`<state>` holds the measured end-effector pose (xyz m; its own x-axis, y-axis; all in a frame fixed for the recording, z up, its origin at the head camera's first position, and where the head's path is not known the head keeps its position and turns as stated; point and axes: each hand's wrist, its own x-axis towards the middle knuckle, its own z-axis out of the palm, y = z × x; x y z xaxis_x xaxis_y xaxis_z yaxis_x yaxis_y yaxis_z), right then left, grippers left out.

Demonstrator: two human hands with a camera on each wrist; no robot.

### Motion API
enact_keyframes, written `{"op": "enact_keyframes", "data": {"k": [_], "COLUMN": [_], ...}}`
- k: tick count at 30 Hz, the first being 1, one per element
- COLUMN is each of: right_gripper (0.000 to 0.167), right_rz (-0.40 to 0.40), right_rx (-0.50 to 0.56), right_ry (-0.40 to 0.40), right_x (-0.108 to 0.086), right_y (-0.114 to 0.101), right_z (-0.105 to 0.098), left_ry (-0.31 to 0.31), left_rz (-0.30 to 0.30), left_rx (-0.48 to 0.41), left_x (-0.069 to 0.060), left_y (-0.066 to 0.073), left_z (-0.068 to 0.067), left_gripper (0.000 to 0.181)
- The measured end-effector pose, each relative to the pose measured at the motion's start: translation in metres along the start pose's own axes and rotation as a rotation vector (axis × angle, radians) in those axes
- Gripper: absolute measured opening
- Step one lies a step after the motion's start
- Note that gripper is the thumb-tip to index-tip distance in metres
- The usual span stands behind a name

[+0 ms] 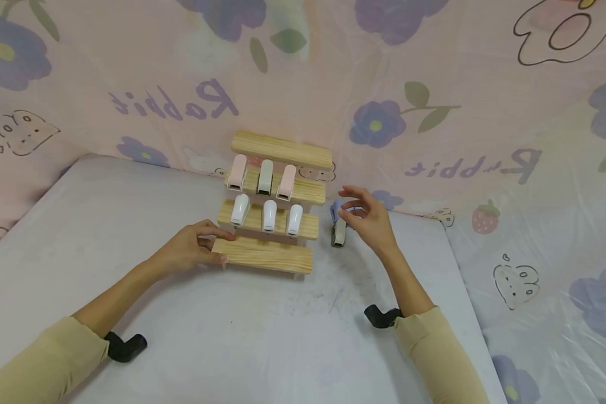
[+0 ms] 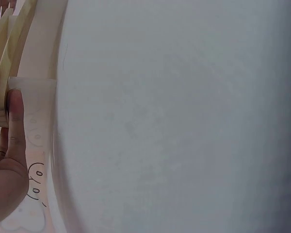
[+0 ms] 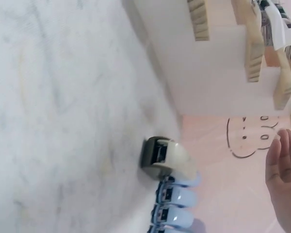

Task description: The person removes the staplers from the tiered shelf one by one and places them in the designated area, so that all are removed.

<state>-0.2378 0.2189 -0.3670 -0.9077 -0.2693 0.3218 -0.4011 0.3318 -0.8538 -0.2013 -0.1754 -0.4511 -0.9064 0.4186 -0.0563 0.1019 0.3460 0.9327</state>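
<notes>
A tiered wooden rack [image 1: 262, 255] stands on the white table. My left hand [image 1: 189, 247] grips the left end of its lowest plank, thumb and fingers around the edge. One tier up are three white staplers [image 1: 269, 216]. Above them sit two pink staplers [image 1: 286, 182] with a pale green stapler [image 1: 265, 177] between. Right of the rack, my right hand [image 1: 368, 221] hovers with bent fingers, holding nothing. Beneath it on the table are a grey-green stapler [image 3: 177, 158] and several blue staplers [image 3: 177, 196] in a row, partly hidden by that hand in the head view.
A pink curtain [image 1: 293, 84] with flowers and rabbits hangs directly behind the rack and table. The white tabletop [image 1: 207, 331] spreads in front. Black curved pieces [image 1: 126, 347] stick out at both wrists, beside the beige sleeves [image 1: 45, 359].
</notes>
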Motion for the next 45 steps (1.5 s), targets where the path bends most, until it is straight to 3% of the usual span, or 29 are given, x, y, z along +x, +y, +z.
{"op": "enact_keyframes", "data": {"k": [14, 20, 31, 45], "right_gripper": [0.051, 0.051, 0.056, 0.067], "right_rz": [-0.083, -0.129, -0.133, -0.054], "right_rx": [0.010, 0.041, 0.054, 0.010], "right_ry": [-0.043, -0.063, -0.124, -0.177], "right_x": [0.015, 0.022, 0.032, 0.052], "right_y": [-0.032, -0.040, -0.050, -0.025], "right_z": [0.016, 0.024, 0.037, 0.058], "left_ry": [-0.009, -0.004, -0.005, 0.001], "left_rz": [0.020, 0.031, 0.001, 0.001], "left_rx": [-0.021, 0.011, -0.022, 0.000], "left_x": [0.000, -0.001, 0.001, 0.001], "left_y": [-0.001, 0.001, -0.001, -0.002], "left_z": [0.000, 0.000, 0.001, 0.001], "left_gripper": [0.048, 0.046, 0.048, 0.047]}}
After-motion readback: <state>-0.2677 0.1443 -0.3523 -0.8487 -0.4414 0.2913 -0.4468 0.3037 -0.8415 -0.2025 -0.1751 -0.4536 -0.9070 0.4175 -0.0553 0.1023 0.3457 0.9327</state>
